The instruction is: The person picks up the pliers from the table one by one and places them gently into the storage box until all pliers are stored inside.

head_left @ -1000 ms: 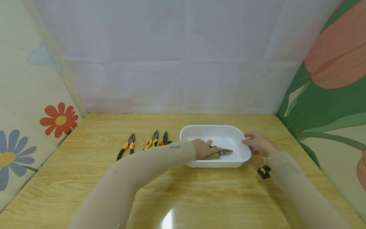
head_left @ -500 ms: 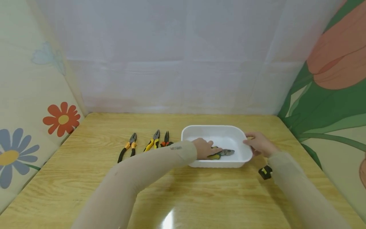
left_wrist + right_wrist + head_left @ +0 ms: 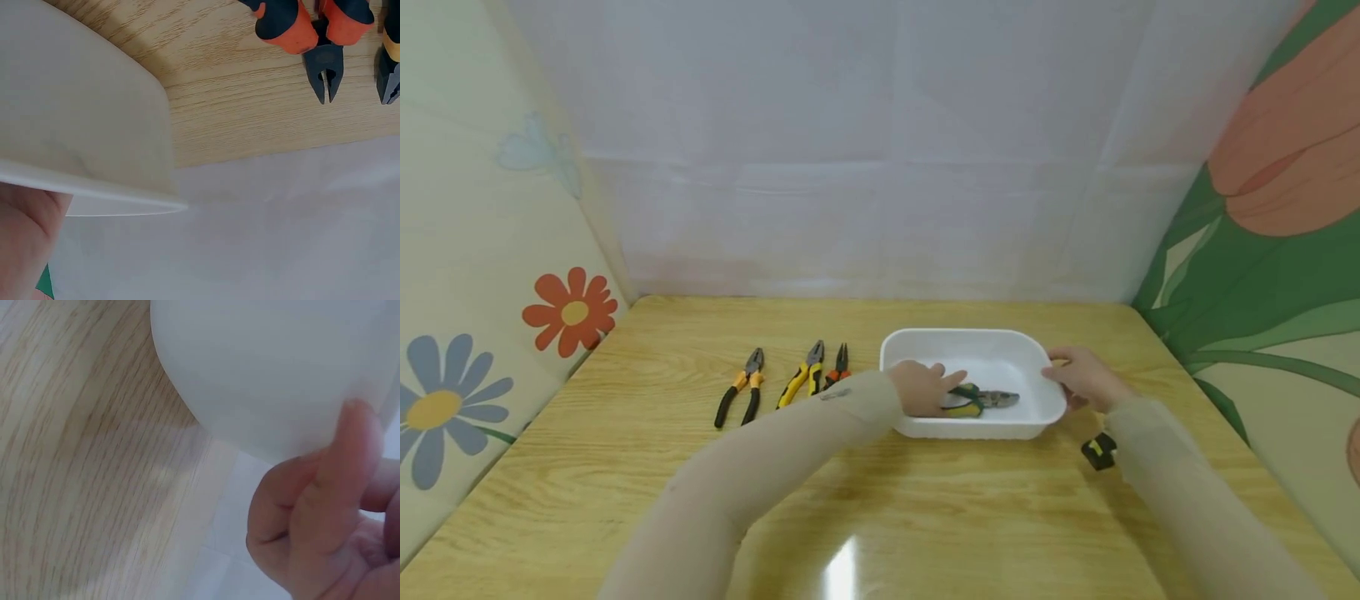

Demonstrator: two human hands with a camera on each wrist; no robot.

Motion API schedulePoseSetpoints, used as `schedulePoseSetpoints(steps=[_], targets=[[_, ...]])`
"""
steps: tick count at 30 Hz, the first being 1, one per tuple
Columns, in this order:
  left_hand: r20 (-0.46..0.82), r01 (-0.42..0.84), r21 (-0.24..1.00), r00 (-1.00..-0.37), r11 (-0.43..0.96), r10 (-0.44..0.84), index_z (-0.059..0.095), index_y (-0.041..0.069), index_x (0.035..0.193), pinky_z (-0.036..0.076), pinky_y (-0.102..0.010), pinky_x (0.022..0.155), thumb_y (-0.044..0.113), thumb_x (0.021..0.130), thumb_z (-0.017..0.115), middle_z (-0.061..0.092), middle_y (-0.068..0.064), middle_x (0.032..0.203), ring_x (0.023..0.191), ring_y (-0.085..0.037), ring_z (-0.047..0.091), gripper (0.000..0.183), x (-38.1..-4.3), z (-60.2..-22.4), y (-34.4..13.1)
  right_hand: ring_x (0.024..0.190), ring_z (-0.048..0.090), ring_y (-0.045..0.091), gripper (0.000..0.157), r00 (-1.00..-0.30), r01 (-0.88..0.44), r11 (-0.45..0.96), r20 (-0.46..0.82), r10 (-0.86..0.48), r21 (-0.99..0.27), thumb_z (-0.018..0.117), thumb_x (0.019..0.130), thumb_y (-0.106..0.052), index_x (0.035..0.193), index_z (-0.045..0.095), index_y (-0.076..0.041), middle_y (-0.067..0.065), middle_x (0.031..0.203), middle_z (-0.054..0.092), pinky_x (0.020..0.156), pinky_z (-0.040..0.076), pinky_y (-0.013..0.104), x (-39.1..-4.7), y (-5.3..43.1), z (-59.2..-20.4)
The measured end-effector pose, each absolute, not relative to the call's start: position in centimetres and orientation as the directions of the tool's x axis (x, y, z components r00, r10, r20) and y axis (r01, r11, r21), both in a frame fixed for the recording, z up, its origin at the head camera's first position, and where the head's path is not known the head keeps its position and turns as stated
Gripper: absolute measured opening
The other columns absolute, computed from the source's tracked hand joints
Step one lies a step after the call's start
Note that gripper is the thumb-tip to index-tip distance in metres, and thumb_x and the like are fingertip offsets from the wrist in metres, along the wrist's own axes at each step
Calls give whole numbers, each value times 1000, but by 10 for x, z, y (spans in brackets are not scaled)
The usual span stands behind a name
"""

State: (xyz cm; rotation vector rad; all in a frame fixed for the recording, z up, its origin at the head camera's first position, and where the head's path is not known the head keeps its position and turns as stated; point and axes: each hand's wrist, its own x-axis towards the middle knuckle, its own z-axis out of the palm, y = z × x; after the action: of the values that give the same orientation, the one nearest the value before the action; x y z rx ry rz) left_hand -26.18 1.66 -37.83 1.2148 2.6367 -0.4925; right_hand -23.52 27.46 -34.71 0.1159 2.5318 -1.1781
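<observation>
My left hand (image 3: 920, 388) reaches inside a white plastic tub (image 3: 977, 429), its fingers spread at the handles of a pair of pliers (image 3: 997, 399). These pliers have green and yellow handles and lie on the tub's floor, jaws pointing right. In the left wrist view the tub's wall (image 3: 81, 106) covers most of that hand (image 3: 25, 234). At the tub's right end my right hand (image 3: 1082, 379) holds the rim. From the right wrist view, one finger of this hand (image 3: 331, 506) lies along the outer wall, with others curled.
Left of the tub lie black-and-orange pliers (image 3: 756, 362), yellow-and-black pliers (image 3: 815, 354) and red-and-black pliers (image 3: 841, 360), the last partly behind my left sleeve. A small black-and-yellow object (image 3: 1099, 451) sits by my right sleeve. A white sheet (image 3: 880, 208) hangs behind the table (image 3: 1000, 517).
My left hand has drawn back slightly to the left, its fingers lifting off the pliers and showing more of the handles. The right hand stays on the rim. The head view has shifted slightly.
</observation>
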Motion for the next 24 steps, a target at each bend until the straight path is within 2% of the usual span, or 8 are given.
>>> schedulePoseSetpoints(steps=[5,13,21,24], targets=[[-317,741,-157,-664,652,678,18,21,157,52,-31,77,49,97,53,50,-7,135,99,-19,61,75,-261,-372,8,66,55,17,47,-937,205,659,-340,-81,-723,46,101,-7,139,33,17,15,88,59,57,52,31,-234,273,-345],[-301,733,-74,-663,677,685,19,17,157,49,-31,86,48,98,52,50,-8,135,105,-20,59,75,-248,-351,-6,64,54,17,47,-934,211,656,-346,-83,-725,45,101,-7,139,32,17,12,84,58,57,52,31,-234,274,-346],[-228,738,57,-646,673,728,20,12,156,49,-25,70,35,102,50,53,-10,125,78,-14,54,66,-240,-339,-20,63,53,16,47,-931,211,644,-351,-96,-735,45,101,-7,139,32,16,7,79,57,57,51,30,-235,276,-347],[-206,735,89,-647,672,735,21,11,156,49,-25,69,33,102,50,53,-11,125,76,-13,54,65,-237,-335,-24,63,53,16,48,-931,210,642,-351,-99,-737,45,101,-8,139,32,17,6,78,57,56,50,30,-235,276,-347]])
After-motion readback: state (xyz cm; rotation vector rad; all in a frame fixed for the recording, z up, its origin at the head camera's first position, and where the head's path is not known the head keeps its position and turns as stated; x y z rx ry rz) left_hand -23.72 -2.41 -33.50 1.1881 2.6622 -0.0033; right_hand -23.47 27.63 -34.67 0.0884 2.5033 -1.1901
